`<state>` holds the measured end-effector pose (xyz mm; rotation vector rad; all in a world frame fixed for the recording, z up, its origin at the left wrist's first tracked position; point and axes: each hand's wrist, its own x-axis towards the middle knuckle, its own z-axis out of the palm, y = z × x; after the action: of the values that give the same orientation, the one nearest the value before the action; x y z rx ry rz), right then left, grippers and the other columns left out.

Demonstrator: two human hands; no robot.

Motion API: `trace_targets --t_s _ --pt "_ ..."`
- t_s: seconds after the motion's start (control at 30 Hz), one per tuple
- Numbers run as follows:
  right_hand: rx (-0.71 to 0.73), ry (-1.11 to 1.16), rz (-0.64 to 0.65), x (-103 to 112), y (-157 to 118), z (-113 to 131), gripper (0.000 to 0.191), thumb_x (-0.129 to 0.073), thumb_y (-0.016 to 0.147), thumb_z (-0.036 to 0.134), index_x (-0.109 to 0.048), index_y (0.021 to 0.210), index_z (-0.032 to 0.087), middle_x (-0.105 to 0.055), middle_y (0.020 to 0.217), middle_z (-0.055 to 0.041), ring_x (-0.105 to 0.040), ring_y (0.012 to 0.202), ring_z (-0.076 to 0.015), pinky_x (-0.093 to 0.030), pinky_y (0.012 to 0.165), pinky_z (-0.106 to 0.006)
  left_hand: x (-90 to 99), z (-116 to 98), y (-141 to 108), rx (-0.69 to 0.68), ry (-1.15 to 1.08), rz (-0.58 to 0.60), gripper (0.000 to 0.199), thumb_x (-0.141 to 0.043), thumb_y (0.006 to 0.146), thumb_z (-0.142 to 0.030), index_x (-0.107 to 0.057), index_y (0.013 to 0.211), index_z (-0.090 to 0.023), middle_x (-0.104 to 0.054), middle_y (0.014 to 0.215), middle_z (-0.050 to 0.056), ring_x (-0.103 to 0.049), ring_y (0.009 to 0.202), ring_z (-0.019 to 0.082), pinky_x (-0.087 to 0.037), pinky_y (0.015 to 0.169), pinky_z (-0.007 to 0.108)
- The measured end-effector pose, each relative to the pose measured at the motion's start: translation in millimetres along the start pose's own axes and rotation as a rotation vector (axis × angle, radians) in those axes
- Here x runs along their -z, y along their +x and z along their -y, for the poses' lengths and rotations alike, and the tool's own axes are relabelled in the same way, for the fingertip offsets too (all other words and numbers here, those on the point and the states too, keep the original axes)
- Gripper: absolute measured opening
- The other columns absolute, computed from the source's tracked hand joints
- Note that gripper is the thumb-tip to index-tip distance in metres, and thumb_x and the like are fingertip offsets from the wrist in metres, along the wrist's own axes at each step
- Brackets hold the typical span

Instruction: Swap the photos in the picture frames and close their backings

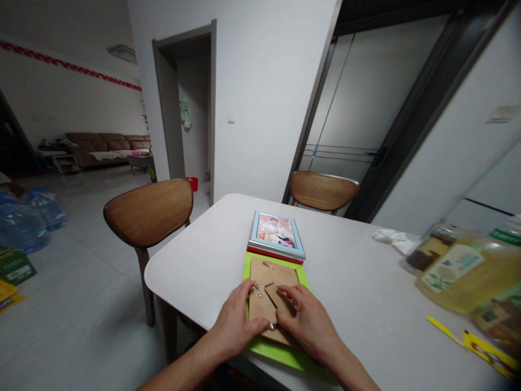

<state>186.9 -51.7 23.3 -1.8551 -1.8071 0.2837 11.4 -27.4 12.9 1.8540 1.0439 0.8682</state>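
A green picture frame (280,354) lies face down at the table's near edge, its brown backing board (260,311) showing with metal clips and a cut-out stand flap. My left hand (234,320) rests on the frame's left side, fingers apart, thumb by the lower clip (272,326). Over the right part of the board is my right hand (305,320), its fingers bent around the flap's right side; whether they grip it is hidden. Just beyond the green frame, a light blue frame with a pink picture (277,231) lies face up on something red.
The white table (195,266) has rounded corners. On its right stand a large bottle of yellow liquid (451,271), a clear jar (431,248), white tissue (393,238) and a yellow item (488,353). Wooden chairs (152,209) stand at the left and far side.
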Motion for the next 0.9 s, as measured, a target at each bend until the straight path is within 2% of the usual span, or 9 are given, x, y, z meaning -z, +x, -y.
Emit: trace_targets --t_s 0.07,0.17,0.23,0.33,0.47,0.63,0.73,0.9 --pt "-0.003 0.020 -0.029 4 -1 5 0.038 -0.050 0.061 0.022 -0.056 0.099 0.018 -0.054 0.090 -0.0057 -0.051 0.085 -0.0176 -0.038 0.081 -0.028 -2.0 1 4 -0.019 -0.103 -0.019 0.059 -0.062 0.061 -0.019 -0.037 0.115 -0.018 -0.050 0.114 0.009 -0.046 0.103 0.022 -0.035 0.090 0.035" --pt "0.035 0.045 -0.063 6 -2 16 0.035 -0.051 0.062 0.023 -0.056 0.096 0.019 -0.053 0.088 -0.0047 -0.051 0.084 -0.0171 -0.038 0.080 -0.027 -0.5 4 11 0.036 -0.354 -0.038 0.046 -0.054 0.070 -0.022 -0.036 0.112 -0.018 -0.060 0.089 0.003 -0.056 0.081 0.016 -0.044 0.072 0.028" --pt "0.075 0.081 -0.066 4 -3 23 0.033 -0.052 0.063 0.025 -0.056 0.095 0.020 -0.053 0.088 -0.0043 -0.051 0.084 -0.0170 -0.039 0.078 -0.027 4.5 6 15 0.115 -0.492 -0.067 0.043 -0.051 0.071 -0.025 -0.036 0.110 -0.017 -0.058 0.070 -0.002 -0.056 0.062 0.013 -0.044 0.058 0.024" --pt "0.092 0.142 -0.079 1 -2 23 0.031 -0.049 0.068 0.031 -0.055 0.097 0.020 -0.053 0.093 -0.0055 -0.051 0.083 -0.0167 -0.041 0.076 -0.028 18.2 12 18 0.195 -0.572 -0.160 0.044 -0.054 0.068 -0.027 -0.039 0.107 -0.015 -0.051 0.057 -0.006 -0.051 0.050 0.010 -0.038 0.048 0.019" --pt "-0.004 0.049 -0.145 1 2 -6 0.035 -0.044 0.072 0.036 -0.054 0.101 0.017 -0.053 0.095 -0.0080 -0.053 0.082 -0.0180 -0.041 0.075 -0.030 42.0 24 16 0.255 -0.559 -0.289 0.047 -0.056 0.065 -0.033 -0.041 0.105 -0.015 -0.052 0.056 -0.006 -0.051 0.048 0.010 -0.037 0.047 0.019" --pt "-0.209 -0.200 -0.085 1 2 -45 0.044 -0.042 0.072 0.035 -0.051 0.107 0.010 -0.055 0.094 -0.0119 -0.053 0.084 -0.0211 -0.039 0.077 -0.031 67.0 42 15 0.276 -0.357 -0.378 0.046 -0.053 0.065 -0.039 -0.043 0.103 -0.015 -0.052 0.055 -0.006 -0.052 0.048 0.012 -0.037 0.047 0.020" --pt "-0.260 -0.265 -0.033 -1 1 -51 0.048 -0.041 0.072 0.035 -0.046 0.113 0.009 -0.057 0.095 -0.0133 -0.055 0.083 -0.0221 -0.039 0.073 -0.032 78.6 52 18 0.293 -0.267 -0.382 0.043 -0.053 0.064 -0.036 -0.045 0.100 -0.015 -0.049 0.052 -0.006 -0.049 0.046 0.011 -0.035 0.044 0.019" --pt "-0.293 -0.284 0.021 4 5 -48 0.050 -0.039 0.069 0.026 -0.043 0.115 0.007 -0.060 0.093 -0.0143 -0.056 0.082 -0.0235 -0.038 0.070 -0.031 94.4 61 22 0.316 -0.047 -0.333 0.036 -0.051 0.066 -0.027 -0.047 0.100 -0.015 -0.047 0.047 -0.007 -0.047 0.041 0.011 -0.031 0.041 0.019"
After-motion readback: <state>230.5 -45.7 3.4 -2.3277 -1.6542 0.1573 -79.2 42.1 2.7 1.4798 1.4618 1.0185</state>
